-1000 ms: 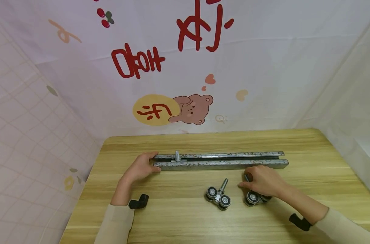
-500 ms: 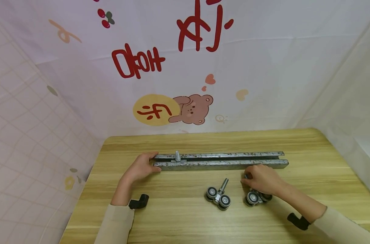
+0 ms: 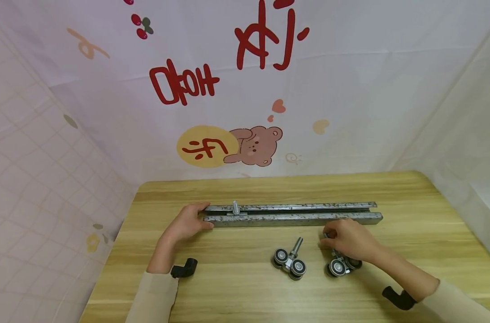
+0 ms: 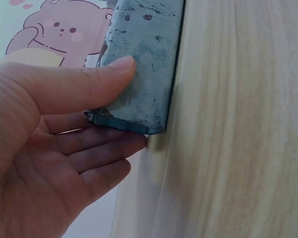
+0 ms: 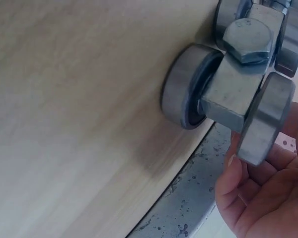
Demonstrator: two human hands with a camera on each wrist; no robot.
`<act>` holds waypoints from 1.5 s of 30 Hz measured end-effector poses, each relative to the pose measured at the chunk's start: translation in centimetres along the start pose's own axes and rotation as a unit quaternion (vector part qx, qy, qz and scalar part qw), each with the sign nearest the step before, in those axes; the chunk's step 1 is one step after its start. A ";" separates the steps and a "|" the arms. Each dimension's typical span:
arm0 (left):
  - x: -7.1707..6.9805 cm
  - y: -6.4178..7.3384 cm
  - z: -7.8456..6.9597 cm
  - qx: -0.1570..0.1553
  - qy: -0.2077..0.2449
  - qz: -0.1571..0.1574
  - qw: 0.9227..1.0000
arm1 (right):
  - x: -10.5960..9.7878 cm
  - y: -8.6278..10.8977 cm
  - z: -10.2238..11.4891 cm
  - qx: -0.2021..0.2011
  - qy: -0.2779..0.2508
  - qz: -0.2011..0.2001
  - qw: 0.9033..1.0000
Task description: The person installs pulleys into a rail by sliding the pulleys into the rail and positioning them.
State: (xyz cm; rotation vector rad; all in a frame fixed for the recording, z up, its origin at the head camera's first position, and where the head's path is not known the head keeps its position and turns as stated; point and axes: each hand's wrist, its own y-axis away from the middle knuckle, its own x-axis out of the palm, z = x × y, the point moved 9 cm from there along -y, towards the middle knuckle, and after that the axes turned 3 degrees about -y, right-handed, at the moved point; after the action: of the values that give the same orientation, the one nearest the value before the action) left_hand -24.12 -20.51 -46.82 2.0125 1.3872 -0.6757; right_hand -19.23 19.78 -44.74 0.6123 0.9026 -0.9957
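A steel C-shaped track (image 3: pixel 293 221) with a mottled surface lies across the table, slot upward. My left hand (image 3: pixel 186 222) grips its left end; in the left wrist view the thumb (image 4: pixel 89 87) presses the side of the track (image 4: pixel 144 74), fingers at its end. Near that end, a small plate with an upright bolt (image 3: pixel 236 208) sits at the slot. In front of the track's right part, my right hand (image 3: pixel 349 238) pinches the stem of a roller trolley (image 3: pixel 337 268). The right wrist view shows this trolley's hex bolt head (image 5: pixel 248 39) and several bearing wheels (image 5: pixel 188 87).
A second roller trolley (image 3: pixel 289 264) lies on the wooden table (image 3: pixel 236 287) left of the right hand, stem pointing away. A white cloth with a printed bear (image 3: pixel 257 146) hangs behind the table. Black bent pieces (image 3: pixel 185 268) sit at both wrists.
The trolley in my right hand has tilted a little, its wheels shifting slightly right and nearer. The left hand and the track have stayed put.
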 end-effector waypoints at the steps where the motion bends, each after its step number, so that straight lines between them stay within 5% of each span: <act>1: 0.0 0.0 0.0 -0.001 0.002 0.001 1.000 | -0.1 0.1 0.1 -0.003 -0.001 -0.004 1.000; 32: -0.1 0.1 0.0 -0.008 0.002 0.000 1.000 | -3.8 4.0 0.7 -0.015 -0.019 -0.062 0.998; 45: -0.2 0.2 -0.1 -0.005 0.000 0.002 1.000 | -5.4 6.4 0.2 -0.058 -0.031 -0.129 0.989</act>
State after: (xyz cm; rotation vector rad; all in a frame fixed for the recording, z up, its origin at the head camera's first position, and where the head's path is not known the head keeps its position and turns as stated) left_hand -24.03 -20.59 -46.57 2.0070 1.3835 -0.6645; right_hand -14.74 24.73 -39.71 0.3684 0.9943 -1.1782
